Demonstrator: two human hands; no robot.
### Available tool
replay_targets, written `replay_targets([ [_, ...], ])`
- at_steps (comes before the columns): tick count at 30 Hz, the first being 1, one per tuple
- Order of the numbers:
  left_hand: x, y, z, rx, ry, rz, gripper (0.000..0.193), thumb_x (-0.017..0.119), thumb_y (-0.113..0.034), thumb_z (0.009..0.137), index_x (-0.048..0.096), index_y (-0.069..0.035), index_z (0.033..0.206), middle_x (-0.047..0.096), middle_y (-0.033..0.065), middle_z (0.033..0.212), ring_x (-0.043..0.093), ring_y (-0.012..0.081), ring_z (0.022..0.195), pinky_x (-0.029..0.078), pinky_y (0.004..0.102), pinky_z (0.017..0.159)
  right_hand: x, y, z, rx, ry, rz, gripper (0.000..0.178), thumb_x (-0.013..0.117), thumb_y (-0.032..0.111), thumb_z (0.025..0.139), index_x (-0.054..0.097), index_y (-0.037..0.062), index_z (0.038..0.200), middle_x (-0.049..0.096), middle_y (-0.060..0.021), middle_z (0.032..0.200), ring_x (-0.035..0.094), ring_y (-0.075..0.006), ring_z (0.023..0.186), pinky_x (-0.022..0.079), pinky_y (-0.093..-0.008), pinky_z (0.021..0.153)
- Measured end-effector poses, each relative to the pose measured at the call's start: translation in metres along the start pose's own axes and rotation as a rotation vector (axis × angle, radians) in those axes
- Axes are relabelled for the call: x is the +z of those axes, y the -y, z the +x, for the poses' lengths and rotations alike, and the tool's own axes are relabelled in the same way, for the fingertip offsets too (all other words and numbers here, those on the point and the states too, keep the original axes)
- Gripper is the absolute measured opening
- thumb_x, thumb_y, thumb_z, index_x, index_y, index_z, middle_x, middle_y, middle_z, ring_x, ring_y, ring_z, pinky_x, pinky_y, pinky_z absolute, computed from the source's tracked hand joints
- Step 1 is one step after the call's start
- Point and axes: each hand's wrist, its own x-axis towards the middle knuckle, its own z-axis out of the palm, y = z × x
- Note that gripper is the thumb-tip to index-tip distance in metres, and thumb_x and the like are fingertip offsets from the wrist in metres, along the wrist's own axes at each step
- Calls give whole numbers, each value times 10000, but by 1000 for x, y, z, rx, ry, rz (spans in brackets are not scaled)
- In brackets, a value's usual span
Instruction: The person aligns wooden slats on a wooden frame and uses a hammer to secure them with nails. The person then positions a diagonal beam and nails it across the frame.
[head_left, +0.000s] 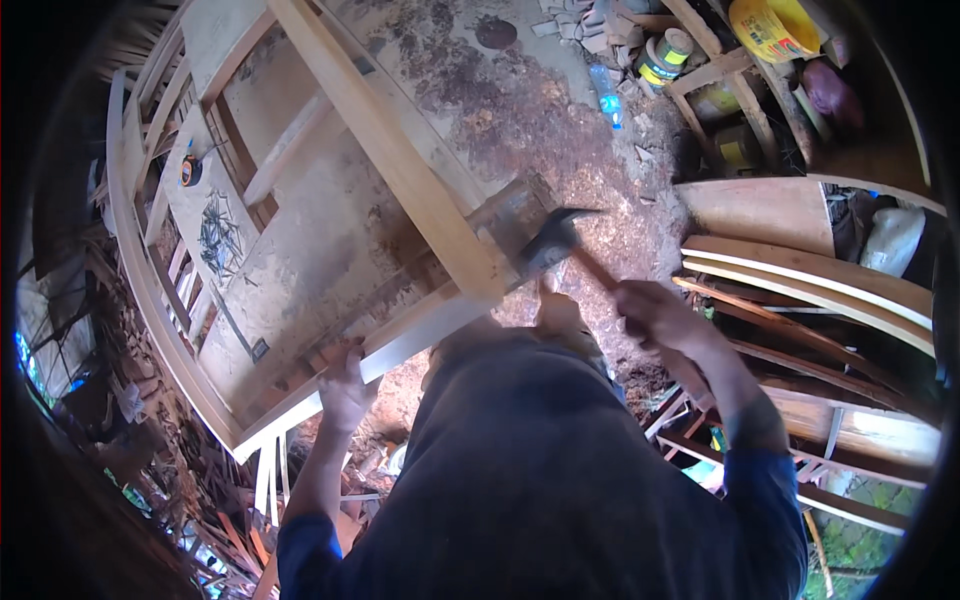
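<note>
My right hand (pixel 655 315) is closed round the wooden handle of a claw hammer (pixel 552 242). The hammer's dark, slightly blurred head is beside the right end of a wooden frame; whether it touches the wood I cannot tell. My left hand (pixel 346 390) grips the near rail (pixel 405 345) of that frame, left of my body. A long pale beam (pixel 385 140) slants across the frame, its near end meeting the rail close to the hammer. On a board at the frame's left lie a heap of nails (pixel 220 240) and a small round tape measure (pixel 190 168).
Curved planks (pixel 815 275) are stacked at the right. Beyond them stand a yellow tub (pixel 775 30) and a can (pixel 665 55). A plastic bottle (pixel 606 97) lies on the stained floor (pixel 550 120). Wood scraps (pixel 235 535) litter the lower left.
</note>
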Motion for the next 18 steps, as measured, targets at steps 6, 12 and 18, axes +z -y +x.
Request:
replay_targets([
  [6, -5, -5, -6, -29, 33, -70, 479, 815, -150, 772, 538, -31, 1144, 684, 171, 1191, 706, 372, 946, 573, 471, 794, -99, 2, 7, -853, -352, 767, 238, 397, 262, 1098, 505, 128, 933, 485, 51, 668, 430, -74, 479, 382, -238, 457],
  [12, -5, -1, -11, -16, 21, -10, 449, 804, -165, 793, 543, -33, 1134, 700, 147, 1165, 712, 365, 913, 583, 452, 745, 27, -20, 10, -149, -1, 35, 252, 573, 244, 1001, 613, 18, 1106, 596, -5, 784, 586, -126, 723, 506, -289, 644],
  [18, -7, -2, -9, -36, 42, -38, 433, 800, -187, 799, 560, -23, 1121, 707, 154, 1131, 714, 354, 912, 584, 442, 731, -55, -7, 1, -823, -475, 711, 319, 468, 371, 1061, 512, 137, 848, 454, 51, 597, 373, -77, 426, 329, -246, 416],
])
